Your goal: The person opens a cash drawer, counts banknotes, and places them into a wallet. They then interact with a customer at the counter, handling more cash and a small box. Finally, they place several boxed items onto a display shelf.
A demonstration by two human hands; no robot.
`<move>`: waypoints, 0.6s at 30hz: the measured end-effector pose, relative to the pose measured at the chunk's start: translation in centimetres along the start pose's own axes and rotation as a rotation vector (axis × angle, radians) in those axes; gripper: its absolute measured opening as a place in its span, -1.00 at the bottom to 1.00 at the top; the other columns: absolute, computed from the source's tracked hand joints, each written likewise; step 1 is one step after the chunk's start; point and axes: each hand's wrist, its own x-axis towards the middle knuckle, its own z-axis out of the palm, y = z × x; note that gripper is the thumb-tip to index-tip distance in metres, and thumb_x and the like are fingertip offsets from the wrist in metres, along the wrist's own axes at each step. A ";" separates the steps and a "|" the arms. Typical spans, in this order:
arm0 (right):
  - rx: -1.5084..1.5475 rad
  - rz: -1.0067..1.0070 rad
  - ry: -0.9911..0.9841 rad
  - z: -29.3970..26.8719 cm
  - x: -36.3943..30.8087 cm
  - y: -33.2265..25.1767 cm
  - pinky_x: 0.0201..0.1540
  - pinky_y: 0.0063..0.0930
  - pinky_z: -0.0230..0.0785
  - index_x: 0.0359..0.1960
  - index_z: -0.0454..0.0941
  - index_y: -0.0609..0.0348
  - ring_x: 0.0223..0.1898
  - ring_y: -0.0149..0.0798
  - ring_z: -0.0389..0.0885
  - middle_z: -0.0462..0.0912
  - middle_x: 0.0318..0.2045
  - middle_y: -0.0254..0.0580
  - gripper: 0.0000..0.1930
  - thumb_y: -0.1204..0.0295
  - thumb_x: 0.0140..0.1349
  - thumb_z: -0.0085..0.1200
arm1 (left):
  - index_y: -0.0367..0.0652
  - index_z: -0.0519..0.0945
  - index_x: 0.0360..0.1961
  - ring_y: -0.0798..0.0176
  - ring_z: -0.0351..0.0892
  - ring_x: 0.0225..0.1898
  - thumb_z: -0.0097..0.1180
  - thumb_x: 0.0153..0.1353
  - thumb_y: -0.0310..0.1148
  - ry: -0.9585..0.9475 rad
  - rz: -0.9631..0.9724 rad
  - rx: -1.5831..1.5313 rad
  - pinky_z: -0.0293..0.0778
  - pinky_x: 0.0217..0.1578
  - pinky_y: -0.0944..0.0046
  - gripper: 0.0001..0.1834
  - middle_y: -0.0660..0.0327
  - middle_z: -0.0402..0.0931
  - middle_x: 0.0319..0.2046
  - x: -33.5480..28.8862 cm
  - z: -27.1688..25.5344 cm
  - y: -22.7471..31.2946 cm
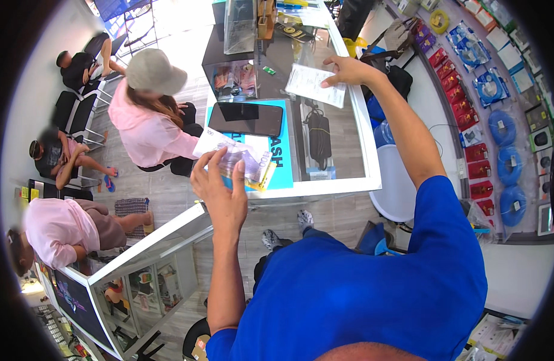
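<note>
My left hand (221,195) is at the near left corner of the glass-topped counter (349,183), its fingers and thumb on several banknotes (241,159). A purple note lies uppermost, with yellow edges showing beneath. Over the counter's right side, my right hand (355,71) pinches a white printed paper slip (313,85) between thumb and fingers. Between my hands, a black smartphone (247,119) lies face up on a bright blue sheet (283,174), just beyond the banknotes.
A black cable bundle (318,138) shows through the glass. A clear acrylic stand (239,27) rises at the far end. A person in pink with a cap (153,72) sits left of the counter. Packaged goods and blue cable coils (509,165) hang at right, above a white bin (394,186).
</note>
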 end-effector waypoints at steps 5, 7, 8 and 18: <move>0.556 -0.038 0.023 -0.7 -3.1 -0.3 0.18 -0.36 0.43 0.29 0.48 0.31 0.03 -0.21 0.68 0.74 -0.03 -0.03 -0.38 0.11 0.36 0.26 | -0.16 0.56 0.20 -0.06 0.26 0.31 0.12 0.47 -0.10 0.074 -0.017 -0.080 0.08 0.36 -0.05 -0.56 -0.01 0.40 0.21 -0.1 -1.1 0.2; 0.933 -0.103 0.133 0.4 -5.5 -2.5 0.13 -0.42 0.46 0.23 0.53 0.31 -0.01 -0.31 0.69 0.76 -0.05 -0.10 -0.49 0.18 0.42 0.21 | -0.20 0.54 0.21 0.01 0.32 0.29 0.10 0.48 -0.12 0.095 -0.027 -0.135 0.15 0.35 0.01 -0.55 0.02 0.42 0.19 -0.2 -1.5 0.2; 1.153 -0.155 0.165 1.0 -7.4 -4.9 0.11 -0.45 0.49 0.19 0.55 0.30 -0.02 -0.37 0.70 0.75 -0.04 -0.13 -0.54 0.19 0.45 0.18 | -0.21 0.53 0.22 0.04 0.34 0.28 0.11 0.48 -0.12 0.117 -0.037 -0.221 0.17 0.35 0.03 -0.55 0.04 0.43 0.20 -0.3 -1.5 0.3; 0.518 -0.437 -0.209 7.1 -10.1 -23.8 -0.12 -0.30 0.46 0.16 0.53 0.20 -0.24 -0.23 0.63 0.67 -0.24 -0.16 -0.55 0.18 0.38 0.24 | -0.10 0.49 0.07 0.06 0.49 -0.11 0.36 0.26 -0.31 0.054 -0.445 -0.118 0.39 0.01 0.04 -0.59 0.03 0.43 -0.03 0.3 -3.0 -0.7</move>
